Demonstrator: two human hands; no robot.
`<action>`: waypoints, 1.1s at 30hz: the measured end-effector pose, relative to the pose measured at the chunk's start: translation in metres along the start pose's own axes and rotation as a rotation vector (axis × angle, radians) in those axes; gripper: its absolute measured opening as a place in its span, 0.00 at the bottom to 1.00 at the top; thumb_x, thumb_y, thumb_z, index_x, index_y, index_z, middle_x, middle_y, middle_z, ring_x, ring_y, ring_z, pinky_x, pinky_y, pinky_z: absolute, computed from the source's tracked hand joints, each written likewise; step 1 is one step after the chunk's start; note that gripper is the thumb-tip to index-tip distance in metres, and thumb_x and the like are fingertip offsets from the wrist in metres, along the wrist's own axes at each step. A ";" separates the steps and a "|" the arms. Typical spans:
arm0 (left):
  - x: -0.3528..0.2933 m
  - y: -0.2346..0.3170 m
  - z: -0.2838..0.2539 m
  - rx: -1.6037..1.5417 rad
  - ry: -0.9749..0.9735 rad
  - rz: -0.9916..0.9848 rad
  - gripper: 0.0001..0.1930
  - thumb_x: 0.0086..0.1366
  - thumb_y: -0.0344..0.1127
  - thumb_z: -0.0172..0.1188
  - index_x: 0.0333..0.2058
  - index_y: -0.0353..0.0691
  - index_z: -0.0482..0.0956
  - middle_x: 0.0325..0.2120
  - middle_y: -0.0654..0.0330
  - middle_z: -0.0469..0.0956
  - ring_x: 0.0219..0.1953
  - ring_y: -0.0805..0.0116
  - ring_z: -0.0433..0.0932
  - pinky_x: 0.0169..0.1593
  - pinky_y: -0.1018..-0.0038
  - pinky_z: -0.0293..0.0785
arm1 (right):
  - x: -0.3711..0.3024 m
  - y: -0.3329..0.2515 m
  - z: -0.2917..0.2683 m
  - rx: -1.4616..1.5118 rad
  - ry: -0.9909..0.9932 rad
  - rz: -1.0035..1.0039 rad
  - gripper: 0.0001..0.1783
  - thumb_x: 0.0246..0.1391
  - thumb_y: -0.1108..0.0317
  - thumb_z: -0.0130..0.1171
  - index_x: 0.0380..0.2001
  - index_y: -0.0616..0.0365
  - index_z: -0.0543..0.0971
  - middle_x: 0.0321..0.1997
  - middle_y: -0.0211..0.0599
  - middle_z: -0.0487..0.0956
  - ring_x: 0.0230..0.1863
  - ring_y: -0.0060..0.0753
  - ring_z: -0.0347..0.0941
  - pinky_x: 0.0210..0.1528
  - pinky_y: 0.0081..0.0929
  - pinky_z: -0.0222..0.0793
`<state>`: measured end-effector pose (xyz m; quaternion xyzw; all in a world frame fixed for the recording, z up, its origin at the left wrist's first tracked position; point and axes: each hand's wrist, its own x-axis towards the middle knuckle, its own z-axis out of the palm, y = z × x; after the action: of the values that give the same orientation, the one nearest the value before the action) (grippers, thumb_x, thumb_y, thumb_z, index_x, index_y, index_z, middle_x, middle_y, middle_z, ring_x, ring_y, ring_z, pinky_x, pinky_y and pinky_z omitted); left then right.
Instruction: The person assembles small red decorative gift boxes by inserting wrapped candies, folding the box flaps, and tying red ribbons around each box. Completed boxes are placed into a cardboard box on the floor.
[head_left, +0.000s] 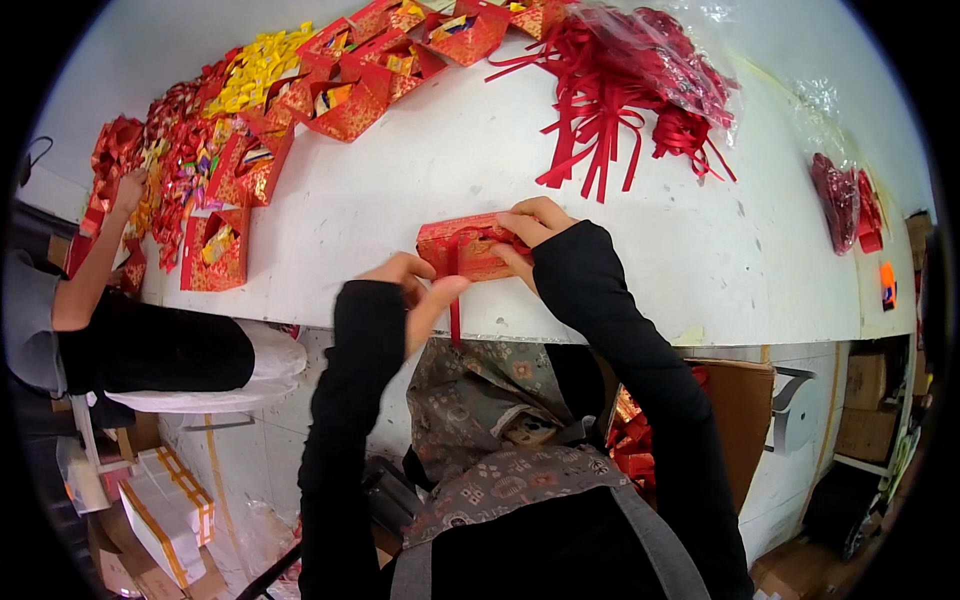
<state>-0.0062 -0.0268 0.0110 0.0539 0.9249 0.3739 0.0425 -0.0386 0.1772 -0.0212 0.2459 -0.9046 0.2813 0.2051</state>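
Observation:
A small red gift box [478,262] with gold patterning lies close to the table's front edge, between my two hands. Around it runs a red ribbon [455,318], one end hanging down over the table edge. My left hand [415,285] is at the box's left end, its thumb tip on the ribbon and its curled fingers partly hidden. Thumb and fingers of my right hand [535,235] grip the right end of the box, where more ribbon bunches under them.
Open red boxes [345,105] with small packets line the table's far left, beside yellow packets [265,70]. Loose red ribbons [600,120] and plastic bags lie at the back. A co-worker's arm [100,245] reaches in from the left. A cardboard carton [735,420] stands below, right.

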 end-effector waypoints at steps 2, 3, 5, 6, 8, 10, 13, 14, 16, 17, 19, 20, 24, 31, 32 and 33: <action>0.003 -0.004 0.026 0.115 0.148 0.075 0.17 0.54 0.46 0.61 0.26 0.34 0.76 0.14 0.66 0.73 0.15 0.74 0.68 0.20 0.75 0.63 | -0.002 0.000 0.002 0.003 0.014 0.012 0.15 0.43 0.66 0.63 0.36 0.56 0.75 0.36 0.33 0.74 0.26 0.34 0.74 0.28 0.25 0.70; 0.007 0.002 0.032 0.096 0.111 -0.047 0.13 0.56 0.41 0.60 0.26 0.35 0.77 0.14 0.60 0.73 0.17 0.71 0.71 0.24 0.76 0.66 | -0.002 0.000 0.001 0.008 0.009 0.021 0.15 0.43 0.66 0.63 0.36 0.56 0.75 0.36 0.33 0.74 0.26 0.34 0.74 0.28 0.25 0.70; 0.009 -0.014 0.044 -0.198 0.185 0.021 0.11 0.57 0.38 0.59 0.27 0.34 0.77 0.20 0.61 0.75 0.22 0.74 0.71 0.28 0.78 0.66 | -0.002 -0.001 0.000 0.005 0.004 0.041 0.15 0.42 0.67 0.63 0.36 0.56 0.75 0.36 0.33 0.74 0.27 0.33 0.75 0.28 0.25 0.70; 0.009 -0.021 0.047 -0.345 0.223 0.055 0.11 0.58 0.37 0.58 0.28 0.33 0.77 0.23 0.62 0.76 0.25 0.76 0.71 0.31 0.80 0.67 | -0.002 -0.003 -0.001 -0.006 -0.001 0.049 0.15 0.42 0.67 0.63 0.37 0.55 0.75 0.37 0.33 0.74 0.28 0.34 0.75 0.29 0.25 0.70; 0.006 -0.015 0.042 -0.409 0.089 0.166 0.09 0.61 0.33 0.54 0.32 0.33 0.77 0.29 0.61 0.76 0.31 0.76 0.71 0.38 0.80 0.66 | 0.000 -0.005 0.003 -0.006 0.001 -0.013 0.16 0.42 0.67 0.63 0.37 0.54 0.76 0.38 0.33 0.74 0.29 0.34 0.75 0.30 0.26 0.70; 0.004 -0.010 0.045 -0.535 0.021 0.226 0.09 0.62 0.33 0.52 0.34 0.32 0.76 0.31 0.60 0.76 0.33 0.76 0.72 0.40 0.80 0.67 | 0.006 -0.005 0.006 0.032 0.023 -0.152 0.17 0.42 0.67 0.63 0.38 0.52 0.76 0.40 0.33 0.74 0.31 0.35 0.75 0.32 0.27 0.70; 0.005 -0.007 0.047 -0.698 -0.007 0.048 0.08 0.61 0.30 0.54 0.37 0.34 0.75 0.29 0.60 0.76 0.32 0.76 0.74 0.37 0.80 0.70 | 0.018 0.007 0.002 0.204 -0.075 -0.124 0.13 0.45 0.65 0.59 0.37 0.50 0.77 0.35 0.35 0.77 0.34 0.37 0.74 0.35 0.31 0.69; 0.005 -0.007 0.050 -0.750 0.027 -0.002 0.07 0.60 0.29 0.54 0.37 0.34 0.75 0.27 0.60 0.76 0.31 0.76 0.75 0.36 0.80 0.71 | 0.024 0.007 -0.003 0.247 -0.115 -0.103 0.12 0.46 0.63 0.58 0.36 0.50 0.77 0.34 0.35 0.78 0.35 0.37 0.74 0.36 0.32 0.69; 0.007 -0.006 0.056 -0.814 0.110 -0.005 0.07 0.60 0.27 0.54 0.37 0.33 0.75 0.31 0.59 0.75 0.31 0.74 0.76 0.34 0.80 0.73 | 0.029 0.007 -0.007 0.313 -0.231 0.040 0.09 0.48 0.67 0.57 0.34 0.56 0.78 0.29 0.37 0.78 0.31 0.32 0.74 0.35 0.25 0.69; 0.009 -0.006 0.060 -0.848 0.148 -0.006 0.07 0.59 0.25 0.54 0.37 0.33 0.74 0.33 0.58 0.74 0.31 0.73 0.77 0.33 0.80 0.74 | 0.026 0.011 -0.001 0.425 -0.186 0.092 0.08 0.49 0.69 0.56 0.34 0.57 0.78 0.28 0.36 0.78 0.29 0.27 0.74 0.34 0.22 0.70; 0.012 -0.007 0.067 -0.779 0.220 0.131 0.07 0.59 0.23 0.53 0.37 0.32 0.74 0.38 0.57 0.72 0.32 0.72 0.78 0.32 0.80 0.76 | 0.022 0.012 0.005 0.665 -0.173 0.250 0.07 0.52 0.70 0.54 0.33 0.60 0.78 0.27 0.33 0.78 0.28 0.15 0.71 0.33 0.16 0.69; 0.014 -0.006 0.070 -0.742 0.258 0.198 0.07 0.59 0.22 0.53 0.36 0.31 0.74 0.40 0.56 0.71 0.32 0.71 0.78 0.31 0.80 0.76 | 0.023 0.012 0.004 0.699 -0.175 0.244 0.07 0.52 0.70 0.54 0.32 0.61 0.77 0.27 0.32 0.77 0.28 0.15 0.71 0.33 0.16 0.69; 0.020 -0.005 0.072 -0.621 0.274 0.266 0.06 0.58 0.21 0.52 0.35 0.30 0.74 0.42 0.55 0.69 0.31 0.70 0.79 0.31 0.80 0.77 | 0.022 0.009 0.002 0.789 -0.190 0.243 0.06 0.52 0.71 0.54 0.30 0.62 0.76 0.25 0.31 0.75 0.27 0.16 0.69 0.33 0.17 0.67; 0.024 0.000 0.063 -0.788 0.135 0.105 0.05 0.57 0.21 0.54 0.33 0.31 0.74 0.36 0.55 0.73 0.28 0.71 0.78 0.31 0.80 0.75 | 0.018 0.013 0.008 0.709 -0.058 0.112 0.07 0.47 0.74 0.56 0.32 0.63 0.76 0.27 0.33 0.72 0.31 0.21 0.67 0.34 0.21 0.63; 0.024 -0.002 0.066 -0.819 0.140 0.115 0.04 0.57 0.21 0.54 0.32 0.31 0.74 0.36 0.55 0.74 0.28 0.71 0.78 0.30 0.80 0.75 | 0.019 0.014 0.006 0.758 -0.124 0.121 0.08 0.47 0.74 0.55 0.33 0.62 0.76 0.27 0.32 0.72 0.31 0.21 0.67 0.34 0.20 0.63; 0.023 -0.007 0.072 -0.850 0.146 0.124 0.04 0.57 0.21 0.55 0.32 0.31 0.74 0.35 0.55 0.74 0.27 0.71 0.78 0.30 0.80 0.75 | 0.020 0.015 0.003 0.807 -0.191 0.129 0.10 0.47 0.73 0.54 0.35 0.62 0.77 0.27 0.32 0.71 0.31 0.21 0.66 0.34 0.20 0.62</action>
<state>-0.0208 0.0208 -0.0466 0.0606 0.6842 0.7263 -0.0271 -0.0634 0.1800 -0.0194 0.2743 -0.7505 0.6011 -0.0106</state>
